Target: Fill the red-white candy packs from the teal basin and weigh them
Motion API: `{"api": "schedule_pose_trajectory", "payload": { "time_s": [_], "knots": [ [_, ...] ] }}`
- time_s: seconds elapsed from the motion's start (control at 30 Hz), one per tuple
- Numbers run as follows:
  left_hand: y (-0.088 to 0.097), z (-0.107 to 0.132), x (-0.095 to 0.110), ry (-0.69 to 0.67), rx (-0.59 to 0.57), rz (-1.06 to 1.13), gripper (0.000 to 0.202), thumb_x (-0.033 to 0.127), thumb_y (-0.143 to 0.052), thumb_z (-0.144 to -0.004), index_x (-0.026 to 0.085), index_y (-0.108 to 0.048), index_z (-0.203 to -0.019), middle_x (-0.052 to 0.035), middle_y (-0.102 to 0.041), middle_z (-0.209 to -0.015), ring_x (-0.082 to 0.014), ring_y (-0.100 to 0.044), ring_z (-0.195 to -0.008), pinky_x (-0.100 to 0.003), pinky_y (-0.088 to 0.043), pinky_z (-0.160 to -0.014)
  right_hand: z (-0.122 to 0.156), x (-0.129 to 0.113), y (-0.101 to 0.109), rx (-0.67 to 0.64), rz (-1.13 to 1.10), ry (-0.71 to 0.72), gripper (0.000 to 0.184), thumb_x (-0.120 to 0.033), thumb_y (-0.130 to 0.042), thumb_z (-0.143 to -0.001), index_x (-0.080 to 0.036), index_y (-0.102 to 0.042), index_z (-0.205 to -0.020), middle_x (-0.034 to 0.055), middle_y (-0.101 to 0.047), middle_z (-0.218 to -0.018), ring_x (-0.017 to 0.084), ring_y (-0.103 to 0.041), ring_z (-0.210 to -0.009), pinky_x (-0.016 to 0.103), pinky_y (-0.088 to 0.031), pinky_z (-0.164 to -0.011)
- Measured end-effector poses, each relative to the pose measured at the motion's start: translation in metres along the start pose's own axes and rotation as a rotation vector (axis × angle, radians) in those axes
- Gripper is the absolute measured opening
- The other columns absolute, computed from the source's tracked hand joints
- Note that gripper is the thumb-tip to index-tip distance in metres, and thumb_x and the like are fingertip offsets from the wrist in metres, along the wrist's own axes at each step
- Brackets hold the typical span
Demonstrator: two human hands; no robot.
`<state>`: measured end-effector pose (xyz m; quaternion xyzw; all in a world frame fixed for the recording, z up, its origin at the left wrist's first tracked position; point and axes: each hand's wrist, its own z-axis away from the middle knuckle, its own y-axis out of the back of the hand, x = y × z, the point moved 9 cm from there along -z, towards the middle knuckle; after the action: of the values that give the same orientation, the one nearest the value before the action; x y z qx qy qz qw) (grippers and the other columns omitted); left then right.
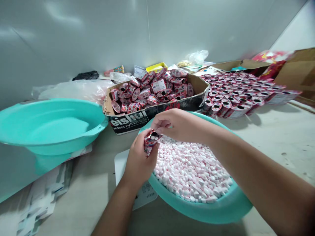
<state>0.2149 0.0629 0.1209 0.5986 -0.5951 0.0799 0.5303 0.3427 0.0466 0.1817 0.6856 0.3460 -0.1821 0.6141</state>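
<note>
My left hand is wrapped round a small red and purple printed candy box, tilted over the rim of a turquoise basin. White candies show at the box's round dark opening. Just above that opening is my right hand, its fingers pressed together; what they hold, if anything, is hidden. Beneath my hands, the turquoise basin holds a thick layer of small pale pink and white candies. My right forearm crosses over the basin and hides part of its far side.
Behind the basin stands a cut-down carton heaped with similar boxes. To its right, many boxes stand upright with openings up. A second turquoise basin sits left. A white flat device lies partly under the candy basin.
</note>
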Motion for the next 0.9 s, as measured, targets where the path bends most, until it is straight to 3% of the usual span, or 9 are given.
{"api": "schedule_pose_trajectory", "payload": {
  "time_s": [0.27, 0.47, 0.67, 0.9],
  "knots": [
    [-0.001, -0.001, 0.003, -0.013, -0.003, 0.012, 0.038, 0.022, -0.064, -0.095, 0.025, -0.055, -0.131, -0.0023, -0.065, -0.126, -0.0179, -0.061, -0.116, -0.027, -0.048, -0.096, 0.001, -0.012, -0.002, -0.027, -0.003, 0.074, 0.01, -0.015, -0.064, -0.084, -0.015, -0.071, -0.091, 0.0012, -0.07, -0.088, 0.01, -0.059, -0.076, 0.02, -0.042, -0.066],
    [-0.001, -0.001, 0.003, 0.011, -0.016, 0.043, 0.036, 0.023, -0.064, -0.095, 0.025, -0.056, -0.13, -0.0018, -0.065, -0.124, -0.0178, -0.062, -0.113, -0.026, -0.049, -0.095, -0.001, -0.006, -0.011, -0.077, -0.015, 0.014, 0.011, -0.013, -0.065, -0.083, -0.015, -0.071, -0.091, 0.0013, -0.07, -0.087, 0.009, -0.059, -0.074, 0.02, -0.041, -0.065],
    [0.0, 0.0, 0.001, 0.012, -0.002, 0.039, 0.039, 0.027, -0.065, -0.096, 0.026, -0.055, -0.133, -0.0024, -0.065, -0.127, -0.0185, -0.062, -0.115, -0.028, -0.05, -0.098, -0.002, 0.001, -0.008, -0.017, 0.07, 0.014, 0.016, -0.005, -0.06, -0.079, -0.015, -0.071, -0.086, -0.0003, -0.069, -0.082, 0.009, -0.056, -0.071, 0.021, -0.038, -0.064],
    [-0.001, 0.002, -0.002, 0.007, 0.004, 0.031, 0.044, 0.033, -0.066, -0.096, 0.026, -0.054, -0.137, -0.004, -0.063, -0.132, -0.0203, -0.061, -0.12, -0.032, -0.051, -0.103, -0.008, 0.011, 0.009, 0.103, 0.172, -0.014, 0.025, 0.0, -0.054, -0.083, -0.015, -0.072, -0.091, 0.0027, -0.071, -0.093, 0.012, -0.06, -0.083, 0.021, -0.042, -0.075]
  ]
}}
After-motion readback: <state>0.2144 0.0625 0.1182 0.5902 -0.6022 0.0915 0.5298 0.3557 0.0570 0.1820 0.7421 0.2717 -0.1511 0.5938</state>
